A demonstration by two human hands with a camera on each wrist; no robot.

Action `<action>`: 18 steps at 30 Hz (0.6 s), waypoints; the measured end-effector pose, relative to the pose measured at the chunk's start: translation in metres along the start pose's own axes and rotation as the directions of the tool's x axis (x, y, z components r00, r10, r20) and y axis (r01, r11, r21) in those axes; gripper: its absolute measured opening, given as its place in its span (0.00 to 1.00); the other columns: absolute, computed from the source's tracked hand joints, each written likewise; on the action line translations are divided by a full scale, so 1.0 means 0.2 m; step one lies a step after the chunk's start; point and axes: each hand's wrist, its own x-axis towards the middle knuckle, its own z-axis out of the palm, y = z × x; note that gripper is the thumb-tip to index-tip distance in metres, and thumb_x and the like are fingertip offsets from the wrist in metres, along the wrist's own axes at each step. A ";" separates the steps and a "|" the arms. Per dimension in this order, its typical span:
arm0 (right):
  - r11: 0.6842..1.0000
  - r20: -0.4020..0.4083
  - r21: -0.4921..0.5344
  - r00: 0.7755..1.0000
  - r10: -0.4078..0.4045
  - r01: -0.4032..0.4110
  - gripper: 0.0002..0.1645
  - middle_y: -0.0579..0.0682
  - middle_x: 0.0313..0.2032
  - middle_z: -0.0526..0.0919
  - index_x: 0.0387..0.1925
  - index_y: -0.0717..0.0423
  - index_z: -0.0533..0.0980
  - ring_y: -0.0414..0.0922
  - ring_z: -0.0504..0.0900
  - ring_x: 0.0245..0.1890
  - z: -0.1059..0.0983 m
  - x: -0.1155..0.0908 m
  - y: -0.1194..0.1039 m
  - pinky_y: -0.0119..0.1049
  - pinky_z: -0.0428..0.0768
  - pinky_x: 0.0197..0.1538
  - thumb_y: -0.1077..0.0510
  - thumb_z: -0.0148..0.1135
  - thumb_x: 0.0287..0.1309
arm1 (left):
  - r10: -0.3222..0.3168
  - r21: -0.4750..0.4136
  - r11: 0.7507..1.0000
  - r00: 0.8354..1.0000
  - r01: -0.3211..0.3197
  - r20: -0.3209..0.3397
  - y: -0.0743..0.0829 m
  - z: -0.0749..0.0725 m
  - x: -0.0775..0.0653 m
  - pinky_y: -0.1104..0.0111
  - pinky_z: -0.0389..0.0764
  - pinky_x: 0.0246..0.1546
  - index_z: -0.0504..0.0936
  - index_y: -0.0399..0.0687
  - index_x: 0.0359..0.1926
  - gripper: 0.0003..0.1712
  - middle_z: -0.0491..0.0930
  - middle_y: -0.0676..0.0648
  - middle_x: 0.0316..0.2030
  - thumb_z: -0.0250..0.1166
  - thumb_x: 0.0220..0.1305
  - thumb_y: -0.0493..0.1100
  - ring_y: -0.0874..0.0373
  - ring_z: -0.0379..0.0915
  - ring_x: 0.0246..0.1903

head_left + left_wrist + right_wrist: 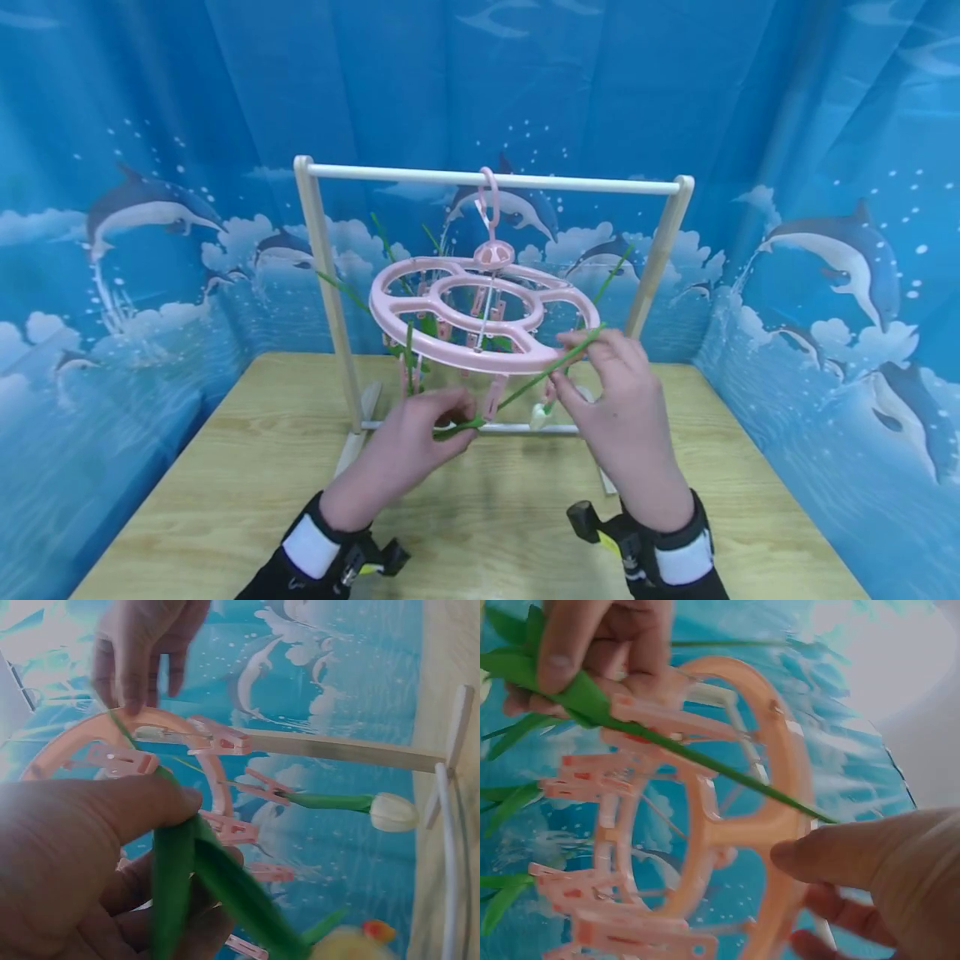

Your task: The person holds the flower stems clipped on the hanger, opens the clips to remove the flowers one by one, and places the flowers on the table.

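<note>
A pink round clip hanger [525, 361] hangs tilted from a rack's white bar. My left hand [420, 433] pinches the green leaves [172, 855] of an artificial flower between thumb and fingers, beside a pink clip [493, 397]. From there its long green stem [542, 377] slants up across the hanger's rim toward my right hand [622, 408]. In the right wrist view, my right thumb [802, 859] presses on the rim, with the fingers curled behind it. A blurred pale yellow bloom [349, 945] shows low in the left wrist view. Whether the right fingers also hold the stem is unclear.
A white tulip [394, 812] hangs head down from another clip. More green stems [345, 292] stick up around the hanger. The rack's wooden posts [660, 258] stand either side on a wooden table [225, 467]. Blue dolphin curtains [390, 83] enclose the space.
</note>
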 end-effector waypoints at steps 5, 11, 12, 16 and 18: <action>0.946 -0.037 0.135 0.952 0.303 -0.296 0.52 0.58 0.70 0.74 0.82 0.56 0.62 0.57 0.76 0.69 -0.13 0.00 0.01 0.60 0.81 0.73 0.71 0.72 0.59 | 0.001 0.021 1.000 0.999 0.000 -0.034 0.04 -0.05 -0.02 0.75 0.90 0.50 0.87 0.61 0.47 0.15 0.90 0.60 0.43 0.80 0.64 0.39 0.68 0.88 0.45; 0.994 -0.554 0.108 0.832 0.042 0.022 0.31 0.74 0.65 0.74 0.64 0.70 0.78 0.64 0.71 0.67 -0.14 -0.03 -0.03 0.52 0.70 0.71 0.75 0.53 0.57 | 0.081 0.039 0.996 0.994 -0.078 -0.077 0.09 -0.09 -0.04 0.68 0.92 0.53 0.90 0.60 0.47 0.16 0.92 0.59 0.45 0.82 0.61 0.39 0.62 0.90 0.50; 0.992 -0.609 0.092 0.793 -0.008 0.081 0.27 0.75 0.60 0.77 0.57 0.71 0.81 0.65 0.74 0.63 -0.13 -0.03 -0.05 0.48 0.71 0.66 0.74 0.51 0.55 | 0.093 0.048 0.995 0.993 -0.089 -0.078 0.10 -0.09 -0.04 0.67 0.93 0.53 0.89 0.60 0.47 0.16 0.92 0.59 0.46 0.82 0.61 0.39 0.62 0.90 0.50; 0.965 -0.577 0.112 0.806 -0.132 0.239 0.18 0.69 0.44 0.86 0.42 0.69 0.86 0.61 0.82 0.46 -0.13 -0.06 -0.12 0.28 0.75 0.54 0.69 0.54 0.57 | 0.132 0.127 0.985 0.986 -0.118 -0.103 0.14 -0.09 -0.07 0.67 0.92 0.51 0.89 0.63 0.48 0.17 0.92 0.62 0.46 0.82 0.61 0.42 0.67 0.89 0.47; 0.956 -0.423 0.167 0.893 -0.153 0.243 0.15 0.60 0.42 0.89 0.42 0.64 0.88 0.54 0.86 0.43 -0.15 -0.08 -0.14 0.23 0.78 0.48 0.67 0.57 0.60 | 0.161 0.169 0.976 0.977 -0.137 -0.138 0.15 -0.09 -0.09 0.68 0.92 0.51 0.89 0.64 0.48 0.17 0.91 0.63 0.45 0.83 0.60 0.42 0.69 0.88 0.46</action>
